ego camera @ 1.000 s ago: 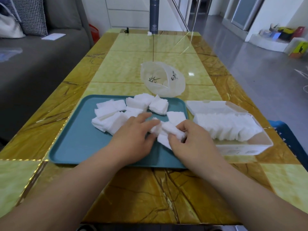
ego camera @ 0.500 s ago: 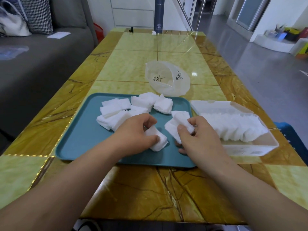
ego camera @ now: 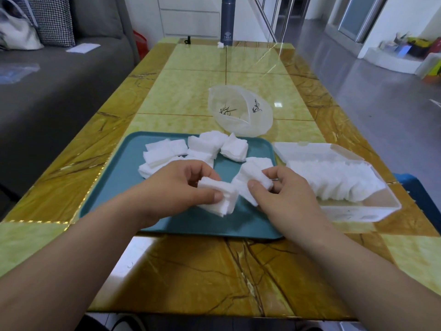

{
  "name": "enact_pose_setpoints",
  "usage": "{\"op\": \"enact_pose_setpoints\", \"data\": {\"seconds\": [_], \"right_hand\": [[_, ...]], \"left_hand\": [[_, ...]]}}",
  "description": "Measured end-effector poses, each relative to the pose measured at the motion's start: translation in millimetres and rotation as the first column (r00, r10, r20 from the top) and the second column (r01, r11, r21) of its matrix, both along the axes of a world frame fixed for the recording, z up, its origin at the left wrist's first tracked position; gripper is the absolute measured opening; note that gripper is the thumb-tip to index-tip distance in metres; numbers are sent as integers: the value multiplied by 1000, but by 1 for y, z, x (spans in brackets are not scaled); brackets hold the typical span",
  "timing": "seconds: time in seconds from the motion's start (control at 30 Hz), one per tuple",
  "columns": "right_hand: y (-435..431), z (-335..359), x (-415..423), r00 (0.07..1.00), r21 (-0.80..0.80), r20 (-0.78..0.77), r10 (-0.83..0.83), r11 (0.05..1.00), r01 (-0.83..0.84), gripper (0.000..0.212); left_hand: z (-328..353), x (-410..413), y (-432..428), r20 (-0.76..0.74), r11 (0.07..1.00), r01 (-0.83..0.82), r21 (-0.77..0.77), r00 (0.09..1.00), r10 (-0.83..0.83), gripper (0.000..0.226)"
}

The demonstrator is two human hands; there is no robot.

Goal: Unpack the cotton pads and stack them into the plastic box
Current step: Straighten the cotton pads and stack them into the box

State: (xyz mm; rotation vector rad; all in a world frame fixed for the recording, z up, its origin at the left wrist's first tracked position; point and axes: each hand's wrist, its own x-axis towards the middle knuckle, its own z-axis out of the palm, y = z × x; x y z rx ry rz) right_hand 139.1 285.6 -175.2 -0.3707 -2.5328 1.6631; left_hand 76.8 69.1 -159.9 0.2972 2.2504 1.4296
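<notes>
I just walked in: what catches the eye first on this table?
The left hand pinches a pad stack and the right hand another stack over a teal tray. Loose pads lie heaped on its far half; a clear plastic box at its right holds a row of pads.

marble table [ego camera: 198, 87], tray [ego camera: 114, 199], plastic box [ego camera: 362, 211], flask [ego camera: 226, 25]

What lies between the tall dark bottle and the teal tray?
A frosted plastic packet with black leaf prints, resting on the table just beyond the tray's far edge; the head view shows it.
</notes>
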Motion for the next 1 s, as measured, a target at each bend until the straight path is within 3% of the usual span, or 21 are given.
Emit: {"op": "enact_pose_setpoints", "data": {"seconds": [0.17, 0.33, 0.67, 1.0], "right_hand": [[-3, 3, 0, 999, -233, 42, 10, 973, 0, 13], [-4, 6, 0, 998, -358, 42, 43, 934, -25, 19], [0, 6, -1, 993, -312, 60, 98, 947, -74, 20], [2, 11, 1, 977, -129, 9, 212, 969, -209, 26]], "left_hand": [[-1, 0, 3, 125, 956, -60, 287, 992, 25, 28], [-3, 2, 8, 152, 946, -80, 315, 988, 32, 38], [2, 3, 10, 111, 944, -27, 329, 994, -10, 48], [2, 6, 15, -23, 972, -3, 234, 1000, 9, 63]]}}
